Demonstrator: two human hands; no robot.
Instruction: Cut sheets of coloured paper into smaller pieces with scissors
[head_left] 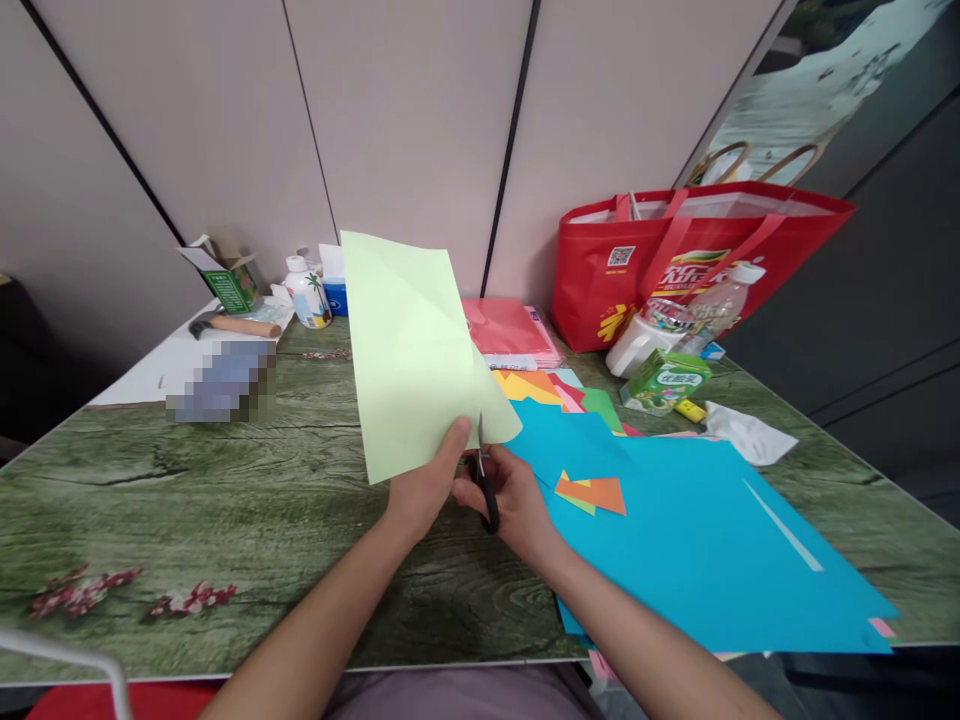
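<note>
My left hand [427, 485] pinches the lower edge of a pale green sheet of paper [409, 350], thumb on top, holding it up off the table. In my right hand [517, 500] is a pair of scissors [489, 495] with black handles, its blades pointing up at the paper's lower edge. A cut runs up into the sheet there, and a flap of it bends away to the right. Just right of my hands lie large blue sheets [675, 540] with small orange, yellow and green paper scraps [600, 494] on them.
Behind the blue sheets are more coloured papers [529, 385] and a pink pack of paper [510, 330]. A red bag [600, 270], a plastic bottle [724, 300] and a green drink carton [666, 380] stand back right. Back left are a hammer [236, 325] and a white bottle [307, 295].
</note>
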